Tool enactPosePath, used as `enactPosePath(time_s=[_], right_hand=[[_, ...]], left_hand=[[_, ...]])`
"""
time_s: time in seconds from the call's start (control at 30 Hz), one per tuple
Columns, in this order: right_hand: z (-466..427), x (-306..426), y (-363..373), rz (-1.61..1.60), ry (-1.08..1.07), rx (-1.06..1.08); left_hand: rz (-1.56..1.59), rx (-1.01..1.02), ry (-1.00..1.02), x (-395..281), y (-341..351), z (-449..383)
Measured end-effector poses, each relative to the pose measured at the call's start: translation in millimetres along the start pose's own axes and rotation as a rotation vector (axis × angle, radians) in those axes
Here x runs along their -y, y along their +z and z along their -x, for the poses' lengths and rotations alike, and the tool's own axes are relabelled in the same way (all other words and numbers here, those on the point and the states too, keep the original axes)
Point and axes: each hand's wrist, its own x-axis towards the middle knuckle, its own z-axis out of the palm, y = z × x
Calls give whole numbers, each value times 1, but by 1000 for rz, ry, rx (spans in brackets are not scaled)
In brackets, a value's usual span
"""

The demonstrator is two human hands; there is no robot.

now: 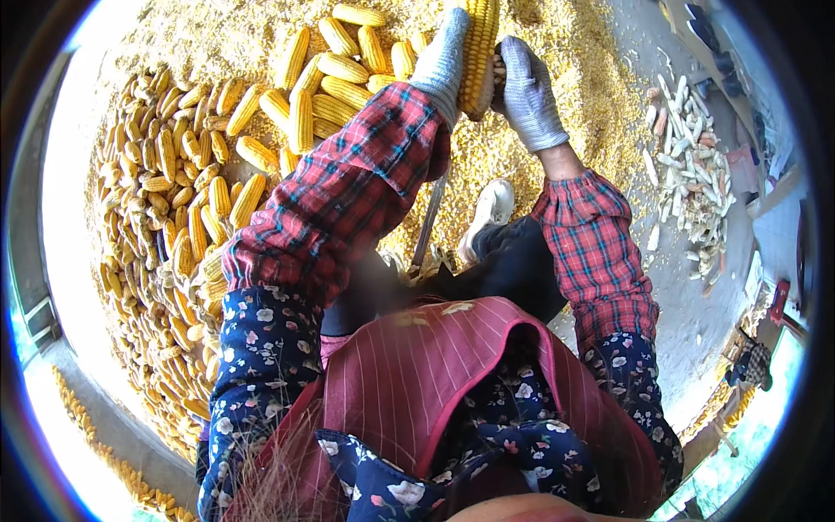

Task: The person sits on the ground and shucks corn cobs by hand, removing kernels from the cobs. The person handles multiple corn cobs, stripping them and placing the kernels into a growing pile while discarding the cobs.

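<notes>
My left hand, in a light grey knit glove, grips a large ear of yellow corn at the top of the view. The ear points its pale butt end towards me, and its far tip is cut off by the picture's edge. Against its right side, my gloved right hand holds what looks like a stripped corncob, mostly hidden by the fingers. Below both hands spreads a thick layer of loose corn kernels. A narrow dark bar slants up from between my legs, under the left forearm.
Several husked ears lie left of my left hand. A broad heap of corn ears covers the floor further left. Stripped cobs are piled on the concrete floor at right. My white shoe rests among kernels.
</notes>
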Motion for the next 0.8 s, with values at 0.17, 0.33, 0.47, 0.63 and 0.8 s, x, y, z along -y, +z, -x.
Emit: enactPosePath(time_s=[0.17,0.33,0.47,0.63,0.8], right_hand=[[-10,-10,2,501,-277,-57],[-8,-14,-3,516,-405,-94],[-1,-1,0,40,-112,3],[10,23,-9,-276,300,243],[0,-12,-21,-203,385,387]], left_hand=[[-30,170,-43,8,-17,-11],[-79,178,-73,-9,1,8],[-283,275,-77,-34,-4,14],[-494,309,99,-43,-13,5],[-980,570,34,-52,-22,-7]])
